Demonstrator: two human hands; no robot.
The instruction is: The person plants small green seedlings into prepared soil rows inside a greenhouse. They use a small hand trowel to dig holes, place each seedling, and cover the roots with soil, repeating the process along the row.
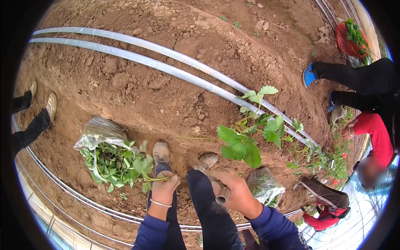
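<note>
Low in front of me, my left hand [166, 188] pinches the stems of a leafy strawberry seedling [143, 167]. Its leaves reach left over a clear plastic bag [104, 129] packed with more green seedlings. In my right hand [232, 192] is a hand tool with a hollow tubular handle [222, 195]; its far end is blurred near my right shoe, so its type is unclear. Beyond that shoe, large-leaved strawberry plants [239, 145] stand beside and over two pale drip-irrigation lines [187, 82] running along the raised soil bed.
Another plastic bag of plants [265, 184] sits right of my knees. A person in a red top [375, 131] bends over plants at the right. Another person [328, 203] crouches below. At far left are a person's legs [34, 125]. A red bag of seedlings [351, 40] stands upper right.
</note>
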